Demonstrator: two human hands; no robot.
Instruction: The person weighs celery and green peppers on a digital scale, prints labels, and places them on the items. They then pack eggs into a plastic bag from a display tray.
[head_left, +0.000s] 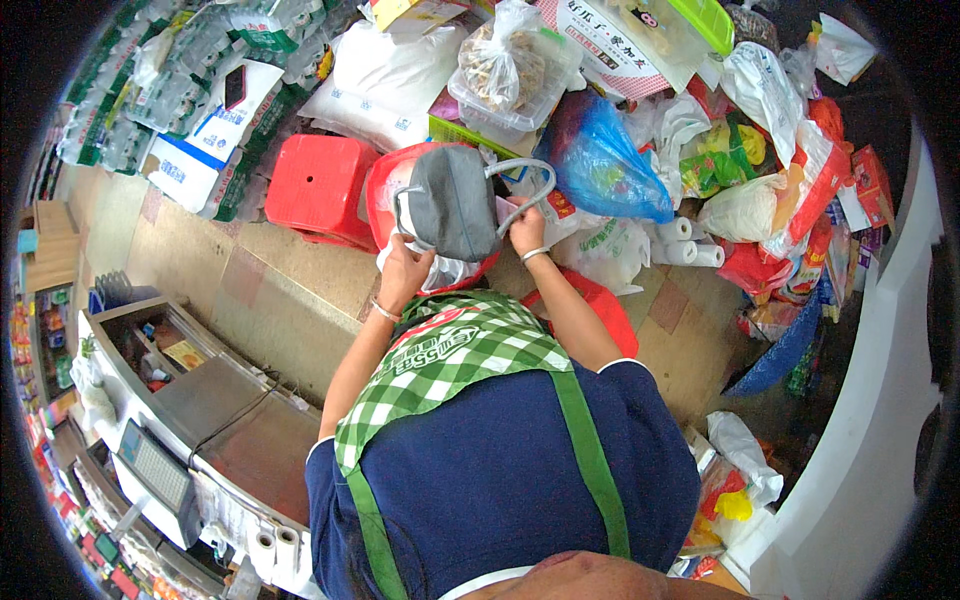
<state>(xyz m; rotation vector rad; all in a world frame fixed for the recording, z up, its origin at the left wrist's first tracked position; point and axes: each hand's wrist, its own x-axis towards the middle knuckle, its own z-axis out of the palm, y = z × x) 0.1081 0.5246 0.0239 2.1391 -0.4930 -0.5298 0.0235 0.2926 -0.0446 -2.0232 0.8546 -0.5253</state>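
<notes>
A grey handbag (454, 202) with looped handles rests on a red plastic tub or stool (382, 169) in front of me, with white plastic film around its lower edge. My left hand (406, 271) touches the bag's near left side, fingertips pinched near its edge and the white plastic; what exactly they grip is unclear. At the bag's right side, my right hand (526, 225) is beside the right handle (546, 176), its fingers curled and partly hidden. Just left of the bag stands a red plastic stool (319, 184).
Wrapped packs of water bottles (169, 97) with a phone (235, 86) on top lie at upper left. White sacks (382, 82), a blue plastic bag (604, 161) and paper or film rolls (679, 253) are beyond and to the right. A counter (225, 405) stands at lower left.
</notes>
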